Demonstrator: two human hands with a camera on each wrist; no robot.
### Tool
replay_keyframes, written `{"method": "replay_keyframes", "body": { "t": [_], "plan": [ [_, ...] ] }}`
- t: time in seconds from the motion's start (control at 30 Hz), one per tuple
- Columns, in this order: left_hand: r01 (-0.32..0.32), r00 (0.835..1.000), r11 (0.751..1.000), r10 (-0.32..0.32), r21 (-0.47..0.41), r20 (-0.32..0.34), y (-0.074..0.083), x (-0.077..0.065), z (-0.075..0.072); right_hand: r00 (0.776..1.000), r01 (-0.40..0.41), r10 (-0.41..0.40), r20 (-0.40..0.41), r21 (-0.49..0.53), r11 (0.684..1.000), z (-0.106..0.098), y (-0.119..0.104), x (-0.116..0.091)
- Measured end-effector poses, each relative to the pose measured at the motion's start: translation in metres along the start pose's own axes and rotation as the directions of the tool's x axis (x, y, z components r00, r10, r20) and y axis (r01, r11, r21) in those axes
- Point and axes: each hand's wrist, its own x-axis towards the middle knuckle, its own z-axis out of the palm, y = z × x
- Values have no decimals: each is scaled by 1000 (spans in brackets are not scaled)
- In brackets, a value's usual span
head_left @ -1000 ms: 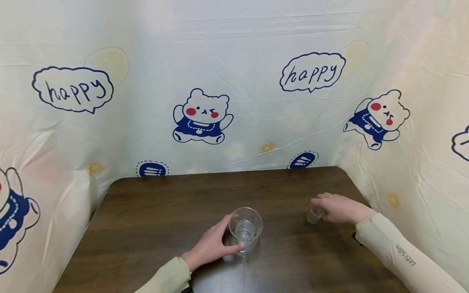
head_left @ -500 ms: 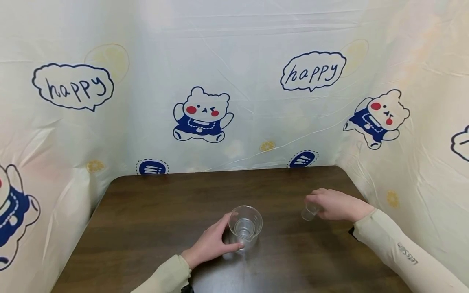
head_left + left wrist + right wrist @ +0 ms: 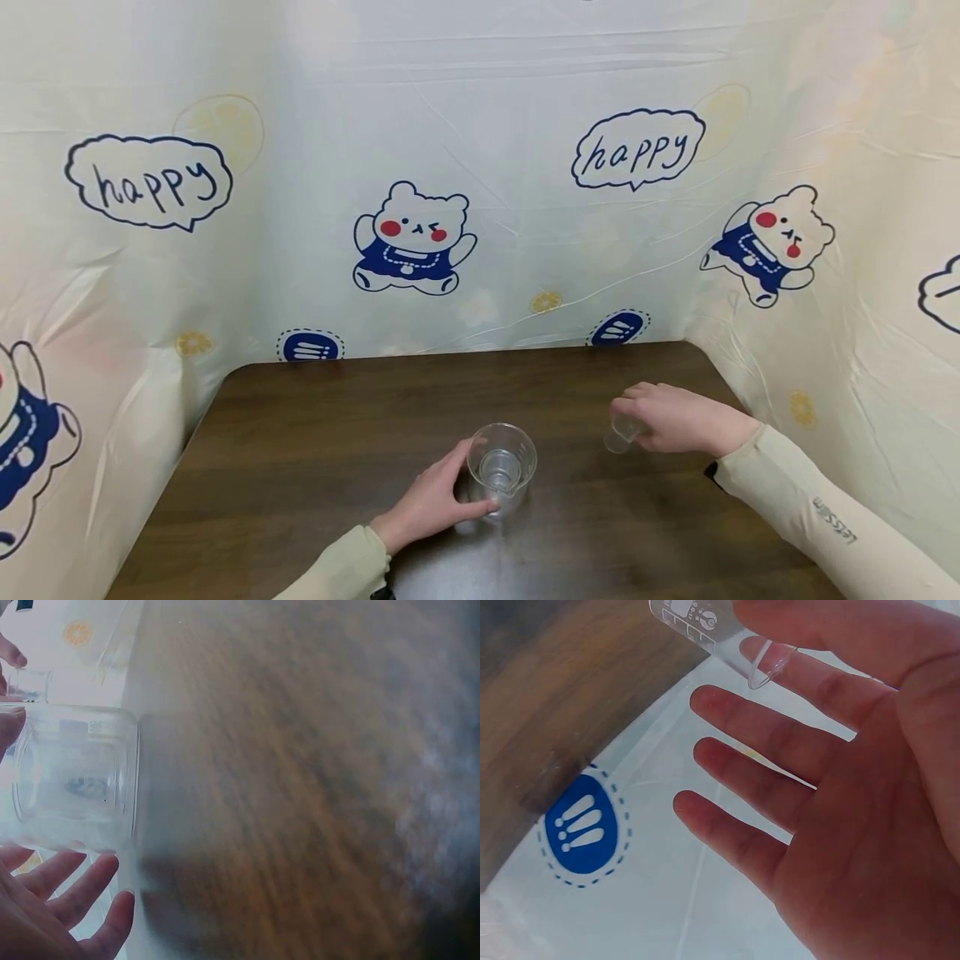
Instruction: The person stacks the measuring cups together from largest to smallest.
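A large clear glass beaker (image 3: 519,492) stands upright near the middle of the table, a smaller beaker (image 3: 499,471) nested inside it. My left hand (image 3: 429,504) holds the large one from its left side, thumb in front and fingers behind. In the left wrist view, the fingers (image 3: 82,889) lie along one wall of the large beaker (image 3: 124,772) and the thumb on the opposite wall. To the right, my right hand (image 3: 678,417) pinches a small clear beaker (image 3: 619,437) at its rim between thumb and index finger. White graduation marks show on that small beaker (image 3: 694,626); the other fingers are spread away from it.
The dark wooden table (image 3: 337,425) carries both hands' work. A pale curtain (image 3: 517,242) printed with bears and speech bubbles hangs behind the table and along its sides.
My right hand has moved left with the small beaker, toward the large one. The left hand and the large beaker have stayed in place.
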Motion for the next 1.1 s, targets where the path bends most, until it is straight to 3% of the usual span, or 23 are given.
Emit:
{"method": "replay_keyframes", "body": {
  "t": [1.1],
  "plan": [
    [-4,1000,1000,4,2,-3,-1,2,1,989,145,-143,20,-120,982,-27,-44,54]
  ]
}}
